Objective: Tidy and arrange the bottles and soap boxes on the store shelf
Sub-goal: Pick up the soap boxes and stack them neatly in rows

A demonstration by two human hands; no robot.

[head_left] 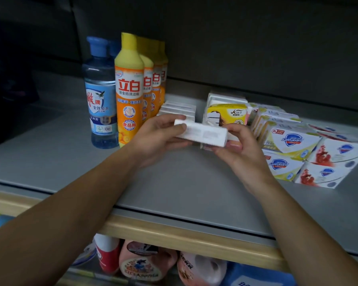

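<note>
A white soap box (203, 134) hangs just above the grey shelf (174, 182), held at both ends. My left hand (157, 139) grips its left end, thumb on top. My right hand (239, 149) holds its right end, fingers curled underneath. Behind it stands a yellow soap box (228, 113) in front of more white boxes. A row of white boxes (179, 108) lies to the left of that. Yellow-orange dish-soap bottles (129, 89) stand in a line running back, with a blue bottle (100, 93) on their left. Safeguard soap boxes (293, 145) are stacked at the right.
The shelf's wooden front lip (184, 234) runs below my forearms. On the lower shelf stand a red-and-white bottle (108, 254) and pink refill pouches (145, 263). A dark back panel (236, 48) closes off the shelf behind the goods.
</note>
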